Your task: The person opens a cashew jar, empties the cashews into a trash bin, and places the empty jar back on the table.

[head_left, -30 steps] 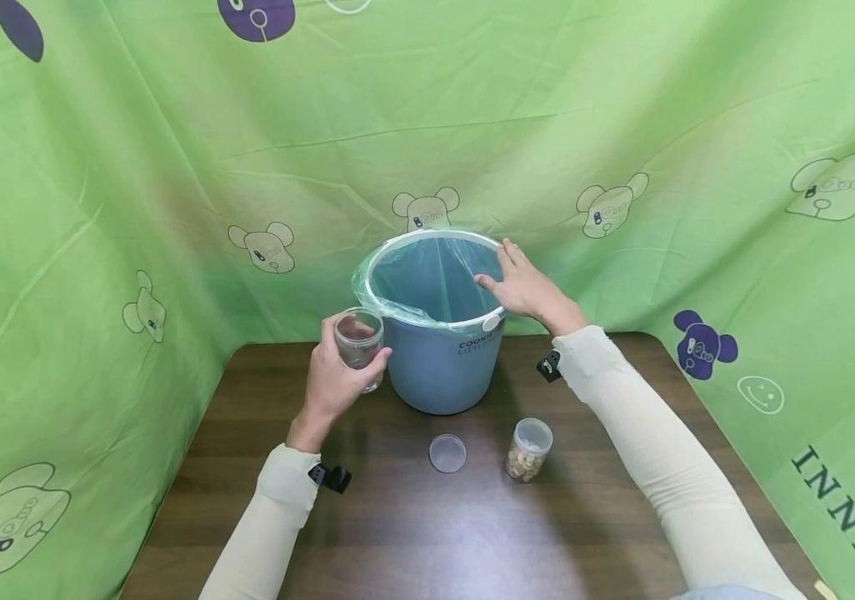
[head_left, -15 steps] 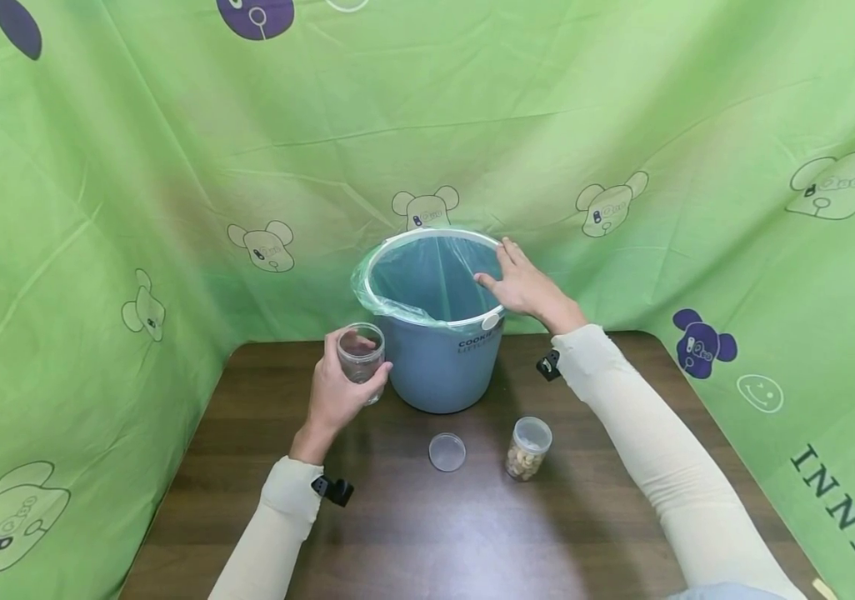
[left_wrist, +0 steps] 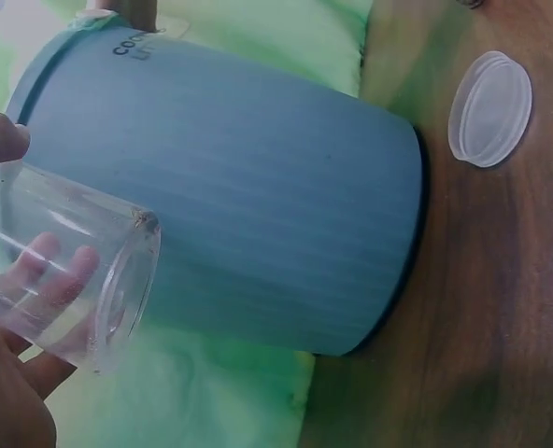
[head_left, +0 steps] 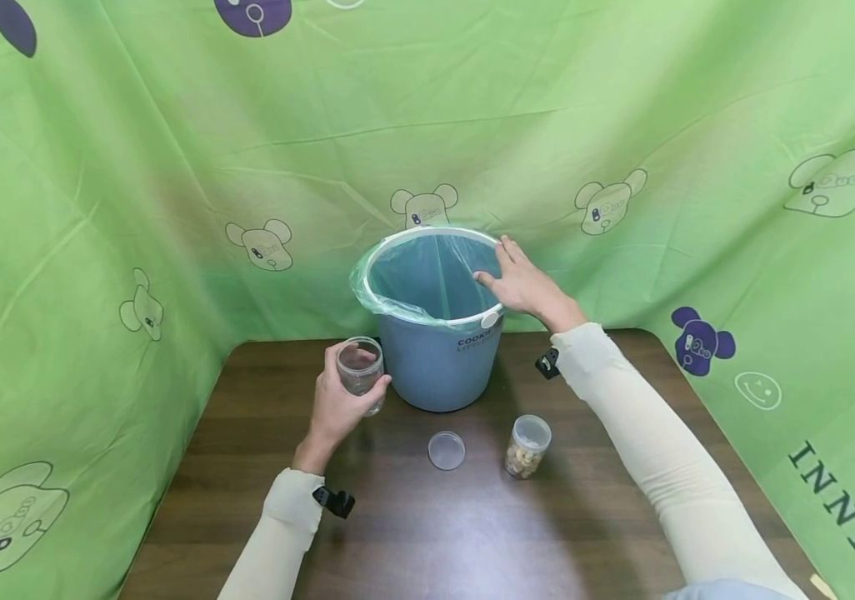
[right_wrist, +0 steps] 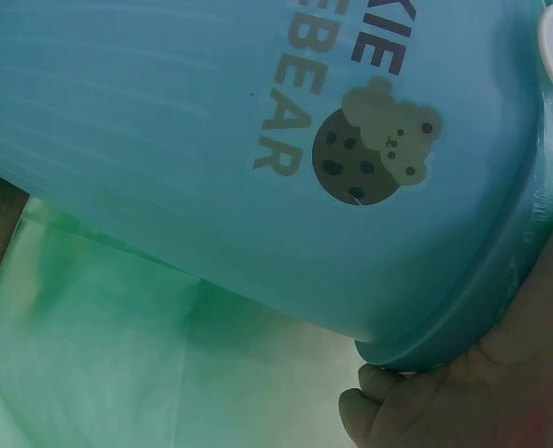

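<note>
A clear, empty-looking jar [head_left: 362,377] is gripped by my left hand [head_left: 333,410], just left of the blue bucket [head_left: 438,367]. In the left wrist view the fingers wrap round the jar [left_wrist: 71,261] and show through its wall. My right hand [head_left: 528,287] rests on the bucket's right rim with its fingers fairly straight; the right wrist view shows that hand [right_wrist: 482,392] against the rim of the bucket [right_wrist: 211,159]. A thin green bag [head_left: 397,307] lines the bucket and folds over its rim.
On the brown table [head_left: 412,533], a clear round lid [head_left: 446,451] lies in front of the bucket. Right of it stands a clear jar [head_left: 527,447] holding pale pieces, with a translucent top. A green patterned cloth [head_left: 307,108] hangs behind and at both sides.
My left hand has come down and slightly toward the front with the clear jar, so the jar sits lower beside the bucket. The right hand stays at the rim.
</note>
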A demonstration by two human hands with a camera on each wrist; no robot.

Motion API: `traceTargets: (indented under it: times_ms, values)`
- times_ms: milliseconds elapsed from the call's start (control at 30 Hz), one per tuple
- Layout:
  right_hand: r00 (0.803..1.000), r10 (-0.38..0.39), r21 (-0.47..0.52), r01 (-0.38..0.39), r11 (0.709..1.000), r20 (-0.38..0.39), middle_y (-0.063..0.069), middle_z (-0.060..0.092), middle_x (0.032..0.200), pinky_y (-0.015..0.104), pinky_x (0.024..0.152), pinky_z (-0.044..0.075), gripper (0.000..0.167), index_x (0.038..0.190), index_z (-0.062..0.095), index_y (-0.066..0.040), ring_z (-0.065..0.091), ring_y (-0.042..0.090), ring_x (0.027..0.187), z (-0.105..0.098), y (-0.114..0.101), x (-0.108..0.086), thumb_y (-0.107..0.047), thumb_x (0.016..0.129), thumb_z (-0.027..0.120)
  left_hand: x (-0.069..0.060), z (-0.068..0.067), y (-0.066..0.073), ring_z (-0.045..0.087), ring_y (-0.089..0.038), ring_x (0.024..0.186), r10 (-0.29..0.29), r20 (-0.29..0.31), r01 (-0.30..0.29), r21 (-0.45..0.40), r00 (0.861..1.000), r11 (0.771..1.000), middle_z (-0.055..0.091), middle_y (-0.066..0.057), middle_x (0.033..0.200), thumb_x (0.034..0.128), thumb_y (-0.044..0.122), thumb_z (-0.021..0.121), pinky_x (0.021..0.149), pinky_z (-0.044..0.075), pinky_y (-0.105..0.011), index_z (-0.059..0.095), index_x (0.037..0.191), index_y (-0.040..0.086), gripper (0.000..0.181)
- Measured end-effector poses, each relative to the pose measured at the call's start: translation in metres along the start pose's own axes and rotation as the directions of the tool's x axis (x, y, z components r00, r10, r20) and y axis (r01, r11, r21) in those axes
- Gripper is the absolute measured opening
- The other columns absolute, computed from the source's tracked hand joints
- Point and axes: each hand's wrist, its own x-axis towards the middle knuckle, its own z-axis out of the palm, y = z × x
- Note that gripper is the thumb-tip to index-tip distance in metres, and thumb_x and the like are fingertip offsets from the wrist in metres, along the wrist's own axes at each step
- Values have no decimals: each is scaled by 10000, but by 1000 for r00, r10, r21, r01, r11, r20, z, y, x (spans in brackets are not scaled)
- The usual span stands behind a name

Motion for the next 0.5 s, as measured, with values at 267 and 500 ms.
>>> traceTargets:
  times_ms: [267,500]
  values:
    - [1000,-7,-2,7,1000,-2,188,-124,1781,545,1338,67,888,1682,6,30,-68,377,1666,-1,-1,1,-550,1116,369,-8,4,-7,750,-298,1074,-57,8,57,-1,998,998,778,-100,1166,802,108,929,956,567,-317,510,1358,13,702]
    - [1000,-4,-9,4,1000,1,193,-125,1780,543,1339,66,894,1681,4,32,-66,384,1666,0,1,1,-561,1114,359,-19,11,-18,739,-290,1099,-104,38,105,-13,994,994,767,-92,1174,807,109,918,966,560,-295,499,1355,38,694]
